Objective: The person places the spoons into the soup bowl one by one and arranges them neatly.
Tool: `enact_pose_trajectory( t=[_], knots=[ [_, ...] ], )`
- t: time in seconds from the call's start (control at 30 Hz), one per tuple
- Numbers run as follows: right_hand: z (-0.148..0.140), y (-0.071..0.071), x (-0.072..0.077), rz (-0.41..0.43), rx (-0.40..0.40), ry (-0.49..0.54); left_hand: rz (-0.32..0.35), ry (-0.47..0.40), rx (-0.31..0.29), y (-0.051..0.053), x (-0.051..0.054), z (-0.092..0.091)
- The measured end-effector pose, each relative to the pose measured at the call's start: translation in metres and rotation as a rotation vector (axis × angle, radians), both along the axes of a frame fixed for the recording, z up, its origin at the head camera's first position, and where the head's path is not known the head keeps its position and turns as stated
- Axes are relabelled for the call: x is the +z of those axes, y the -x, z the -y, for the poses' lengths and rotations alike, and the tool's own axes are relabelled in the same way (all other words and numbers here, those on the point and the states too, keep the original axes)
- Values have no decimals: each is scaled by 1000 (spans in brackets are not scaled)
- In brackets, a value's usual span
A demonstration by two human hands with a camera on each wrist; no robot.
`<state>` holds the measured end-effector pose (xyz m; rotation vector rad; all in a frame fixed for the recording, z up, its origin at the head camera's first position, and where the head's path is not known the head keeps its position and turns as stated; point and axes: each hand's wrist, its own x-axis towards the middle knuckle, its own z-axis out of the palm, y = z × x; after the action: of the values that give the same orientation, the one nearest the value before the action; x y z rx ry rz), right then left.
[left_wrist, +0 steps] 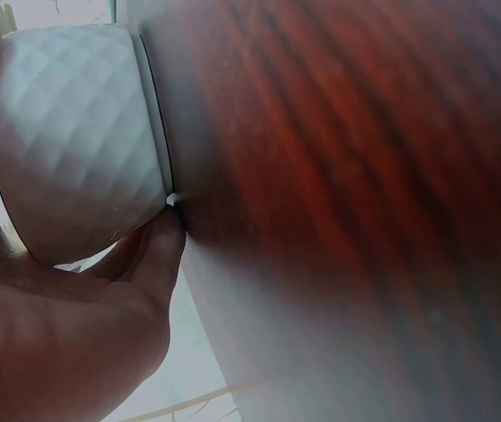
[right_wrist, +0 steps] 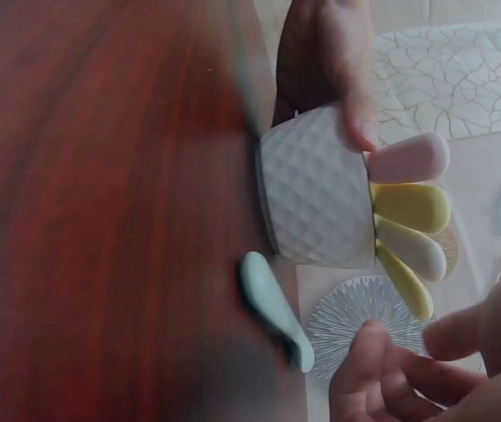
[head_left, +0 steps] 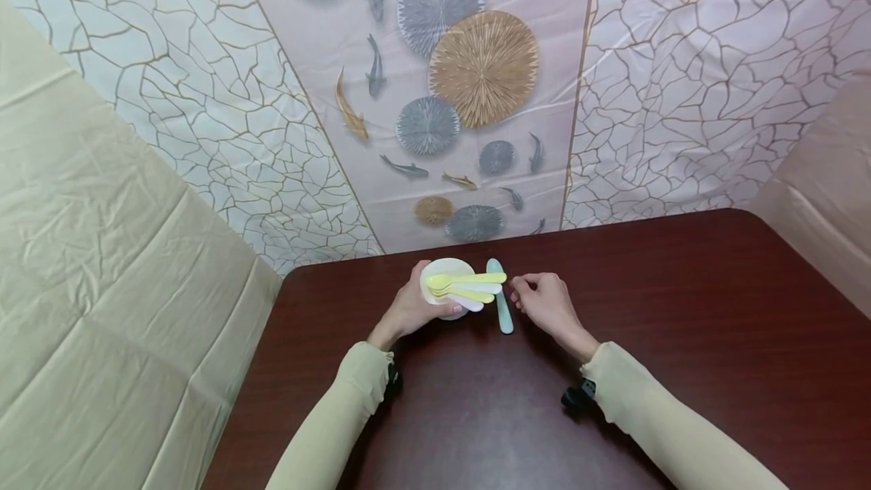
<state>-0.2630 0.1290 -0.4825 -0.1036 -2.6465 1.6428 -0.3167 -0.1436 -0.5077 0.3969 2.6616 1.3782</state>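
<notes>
My left hand [head_left: 408, 308] grips a white bowl [head_left: 449, 265], whose sides carry a quilted diamond pattern in the left wrist view. Two yellow spoons [head_left: 486, 277], a white spoon [head_left: 488, 288] and a pale pink spoon [head_left: 471, 304] lean in the bowl, handles fanned to the right over its rim. A teal spoon [head_left: 504, 316] lies on the table just right of the bowl. Beyond that spoon is my right hand [head_left: 547, 302], its fingers bent loosely with nothing between them. In the right wrist view its fingertips are close to the lower yellow handle [right_wrist: 411, 286], apart from it.
The dark red-brown wooden table [head_left: 449, 407] ends at a back edge just behind the bowl. A patterned cloth [head_left: 476, 195] hangs behind it, and beige cloth [head_left: 136, 308] covers the left side. Each wrist wears a small black camera [head_left: 578, 397].
</notes>
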Motion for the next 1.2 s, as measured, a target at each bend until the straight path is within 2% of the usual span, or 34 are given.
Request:
enact_pose_trajectory(
  t=[0.2, 0.43, 0.8, 1.03, 1.07, 1.1, 1.13, 1.2],
  knots=[
    [-1, -8, -9, -33, 44, -198, 5, -5, 5, 0, -1, 1],
    [0, -12, -19, -29, 52, -303, 12, -6, 7, -1, -2, 1],
    [1, -16, -21, 24, 74, -336, 20, 3, 10, -1, -1, 0],
    [2, -16, -23, 21, 93, -342, 31, 14, 12, -1, -1, 0],
    [1, -13, -30, 9, 94, -348, 29, 13, 14, -1, -1, 0],
    [1, -13, -30, 6, 98, -348, 22, 13, 15, -1, -2, 0],
    [-1, -10, -39, -19, 105, -344, 19, 5, 23, -2, -2, 0],
    [-2, -10, -39, -23, 109, -348, 7, -25, 41, -4, -5, -2]
  ],
)
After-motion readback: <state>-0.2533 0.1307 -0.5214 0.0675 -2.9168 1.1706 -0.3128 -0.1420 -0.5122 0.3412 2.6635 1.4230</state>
